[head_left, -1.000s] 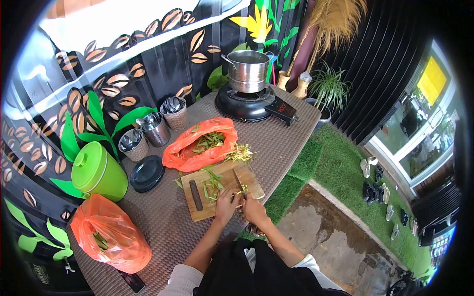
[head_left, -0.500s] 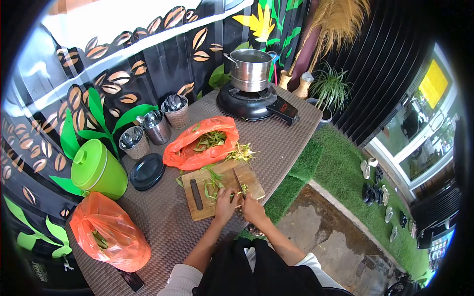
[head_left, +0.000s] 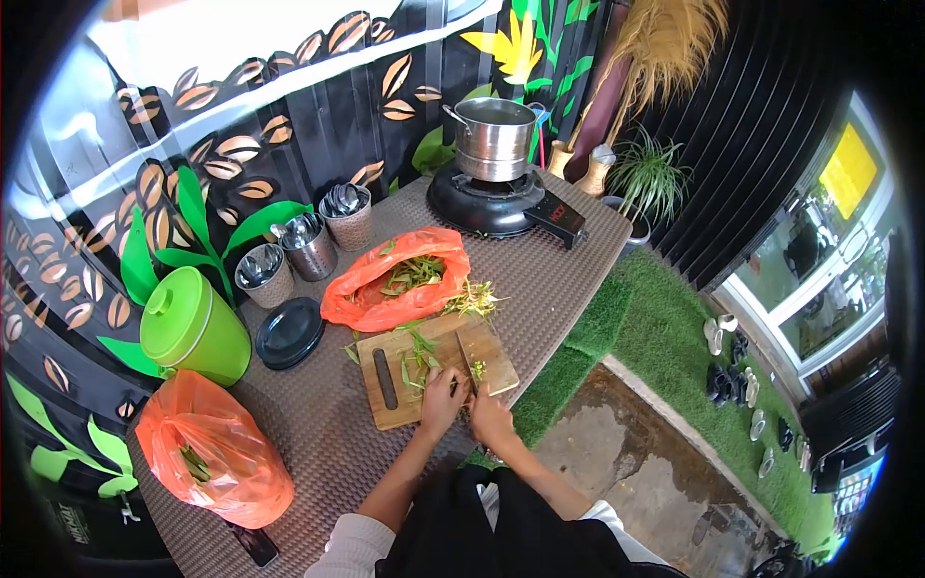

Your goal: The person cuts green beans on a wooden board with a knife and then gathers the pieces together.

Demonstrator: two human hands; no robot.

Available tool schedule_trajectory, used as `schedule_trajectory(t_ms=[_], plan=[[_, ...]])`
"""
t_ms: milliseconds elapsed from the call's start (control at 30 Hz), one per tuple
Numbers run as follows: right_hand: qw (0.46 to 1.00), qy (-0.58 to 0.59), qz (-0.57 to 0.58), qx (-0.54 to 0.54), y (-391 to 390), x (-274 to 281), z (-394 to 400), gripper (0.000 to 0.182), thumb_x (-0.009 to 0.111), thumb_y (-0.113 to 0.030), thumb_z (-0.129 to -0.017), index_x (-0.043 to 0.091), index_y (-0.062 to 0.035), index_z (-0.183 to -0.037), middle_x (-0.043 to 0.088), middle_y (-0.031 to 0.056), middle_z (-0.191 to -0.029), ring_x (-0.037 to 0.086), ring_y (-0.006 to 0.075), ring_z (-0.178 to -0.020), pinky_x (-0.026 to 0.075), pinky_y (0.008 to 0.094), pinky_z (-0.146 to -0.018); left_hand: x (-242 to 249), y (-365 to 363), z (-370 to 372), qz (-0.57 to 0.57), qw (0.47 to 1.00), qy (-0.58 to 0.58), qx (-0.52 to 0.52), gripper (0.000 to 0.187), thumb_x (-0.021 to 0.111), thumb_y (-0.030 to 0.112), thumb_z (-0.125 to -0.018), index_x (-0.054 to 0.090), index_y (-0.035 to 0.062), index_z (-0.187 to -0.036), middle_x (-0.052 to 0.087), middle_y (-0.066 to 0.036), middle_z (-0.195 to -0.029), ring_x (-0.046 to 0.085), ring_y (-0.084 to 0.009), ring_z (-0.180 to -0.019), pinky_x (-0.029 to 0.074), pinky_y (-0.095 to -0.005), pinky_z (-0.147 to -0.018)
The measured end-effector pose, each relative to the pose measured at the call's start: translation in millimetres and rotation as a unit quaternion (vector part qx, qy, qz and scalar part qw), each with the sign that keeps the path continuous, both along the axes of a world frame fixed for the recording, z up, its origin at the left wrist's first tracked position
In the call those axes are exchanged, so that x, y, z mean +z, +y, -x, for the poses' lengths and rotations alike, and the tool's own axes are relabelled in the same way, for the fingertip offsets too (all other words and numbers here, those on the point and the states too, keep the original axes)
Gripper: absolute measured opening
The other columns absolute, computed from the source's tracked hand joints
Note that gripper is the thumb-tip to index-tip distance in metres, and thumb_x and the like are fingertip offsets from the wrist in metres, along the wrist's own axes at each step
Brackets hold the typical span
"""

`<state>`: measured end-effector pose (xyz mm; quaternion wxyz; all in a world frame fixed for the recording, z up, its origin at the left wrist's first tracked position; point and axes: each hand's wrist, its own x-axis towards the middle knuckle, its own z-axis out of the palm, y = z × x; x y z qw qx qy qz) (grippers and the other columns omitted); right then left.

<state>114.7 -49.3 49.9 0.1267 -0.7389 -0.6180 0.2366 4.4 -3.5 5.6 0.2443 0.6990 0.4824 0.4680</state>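
A wooden cutting board (head_left: 409, 411) with a slot handle lies near the table's edge. My right hand (head_left: 491, 422) is closed round the handle of a knife (head_left: 464, 349), whose blade points away from me across the board. Just left of the blade, my left hand (head_left: 442, 400) has its fingers curled down on green leafy stalks (head_left: 420, 356); the fingertips partly hide them. Small chopped pieces (head_left: 479, 369) lie right of the blade. Beyond the board, an orange plastic bag (head_left: 371, 310) gapes with leaves (head_left: 416, 275) inside, beside a pile of pale stems (head_left: 474, 300).
A steel pot (head_left: 494, 144) stands on a black portable stove (head_left: 482, 214) at the back. Cutlery cups (head_left: 310, 252), dark plates (head_left: 289, 332), a green lidded bucket (head_left: 193, 328), a second orange bag (head_left: 217, 453) and a phone (head_left: 253, 546) line the left side.
The right hand and knife handle have shifted down slightly, toward me. My left hand stays on the greens. The whole view has moved very slightly.
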Motion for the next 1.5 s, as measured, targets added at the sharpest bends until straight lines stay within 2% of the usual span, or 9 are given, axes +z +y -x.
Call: schedule_trajectory(t_ms=[500, 700, 767, 967, 1100, 1167, 1300, 1367, 1500], plan=[[0.999, 0.028, 0.016, -0.006, 8.8, -5.7, 2.1, 0.035, 0.043, -0.028, -0.094, 0.04, 0.0044, -0.107, 0.061, 0.0312, -0.082, 0.061, 0.048, -0.081, 0.049, 0.0543, -0.073, -0.1, -0.4, -0.6, 0.016, 1.0, -0.015, -0.01, 0.013, 0.061, 0.003, -0.079, 0.048, 0.0017, -0.077, 0.056, -0.011, -0.073, 0.049, -0.0288, -0.079, 0.041, -0.0389, -0.07], [0.998, 0.059, -0.006, 0.032, 10.3, -4.6, -6.6, 0.033, 0.043, -0.027, -0.094, 0.04, 0.0029, -0.107, 0.061, 0.0308, -0.082, 0.061, 0.0475, -0.08, 0.049, 0.0552, -0.07, 0.8, -0.9, -0.9, 0.007, 1.0, -0.001, 0.011, 0.015, 0.062, 0.004, -0.079, 0.048, 0.0015, -0.076, 0.054, -0.011, -0.071, 0.049, -0.0289, -0.079, 0.041, -0.0392, -0.069], [0.999, 0.014, -0.047, 0.012, -0.8, -13.8, 2.1, 0.031, 0.043, -0.026, -0.094, 0.04, 0.0027, -0.104, 0.062, 0.0302, -0.079, 0.061, 0.0472, -0.079, 0.049, 0.0556, -0.068, -2.4, 0.2, -1.1, 0.017, 1.0, -0.01, 0.002, 0.015, 0.063, 0.004, -0.079, 0.048, 0.0018, -0.076, 0.054, -0.011, -0.071, 0.049, -0.0291, -0.078, 0.041, -0.0399, -0.068], [0.999, 0.02, -0.017, -0.029, 9.4, -6.6, -6.3, 0.028, 0.043, -0.024, -0.094, 0.04, 0.0024, -0.101, 0.061, 0.0295, -0.075, 0.061, 0.0476, -0.076, 0.048, 0.0558, -0.067, 3.1, -3.3, -1.1, -0.032, 0.999, 0.025, -0.02, 0.011, 0.062, 0.004, -0.079, 0.051, 0.0033, -0.079, 0.058, -0.01, -0.077, 0.052, -0.0289, -0.081, 0.043, -0.0382, -0.07], [0.998, 0.053, -0.029, 0.012, 12.2, -9.6, -25.5, 0.029, 0.042, -0.024, -0.094, 0.039, 0.0037, -0.101, 0.06, 0.031, -0.076, 0.06, 0.0489, -0.077, 0.047, 0.0561, -0.068, 0.1, 0.2, -1.3, -0.058, 0.996, 0.059, -0.029, 0.009, 0.062, 0.004, -0.079, 0.055, 0.0038, -0.084, 0.059, -0.008, -0.08, 0.054, -0.0283, -0.085, 0.044, -0.0373, -0.072], [0.997, 0.064, -0.023, 0.025, 12.4, -12.2, -28.6, 0.03, 0.042, -0.024, -0.094, 0.039, 0.0046, -0.102, 0.06, 0.0324, -0.078, 0.059, 0.0506, -0.078, 0.046, 0.0564, -0.069, -7.6, 5.6, -2.3, 0.042, 0.999, -0.007, -0.03, 0.01, 0.063, 0.002, -0.079, 0.056, 0.0036, -0.087, 0.06, -0.009, -0.082, 0.056, -0.0272, -0.086, 0.044, -0.037, -0.073], [0.997, 0.069, -0.039, 0.025, -1.4, -3.7, -20.3, 0.031, 0.042, -0.025, -0.094, 0.039, 0.0045, -0.103, 0.06, 0.0331, -0.079, 0.059, 0.0506, -0.079, 0.046, 0.0566, -0.071, -0.3, 5.1, -3.7, 0.056, 0.998, -0.027, -0.029, 0.012, 0.063, 0.0, -0.078, 0.055, 0.003, -0.087, 0.059, -0.01, -0.082, 0.057, -0.0262, -0.084, 0.044, -0.0361, -0.075], [0.998, 0.053, 0.01, 0.014, -6.6, 3.6, -11.3, 0.03, 0.043, -0.025, -0.094, 0.039, 0.0033, -0.103, 0.06, 0.0316, -0.078, 0.061, 0.0486, -0.078, 0.048, 0.0546, -0.069, 4.9, 4.9, -3.2, 0.088, 0.995, -0.03, -0.029, 0.013, 0.063, -0.002, -0.078, 0.054, 0.0023, -0.087, 0.058, -0.01, -0.081, 0.056, -0.0258, -0.084, 0.044, -0.0362, -0.075], [1.0, 0.002, 0.02, 0.004, -7.5, -0.6, -1.1, 0.029, 0.044, -0.025, -0.093, 0.039, 0.0016, -0.104, 0.062, 0.0299, -0.079, 0.063, 0.0452, -0.076, 0.05, 0.0521, -0.067, 3.4, 5.8, -0.9, 0.055, 0.998, -0.001, -0.039, 0.013, 0.062, -0.001, -0.078, 0.052, 0.0025, -0.086, 0.057, -0.01, -0.081, 0.055, -0.0265, -0.082, 0.044, -0.0363, -0.075]])
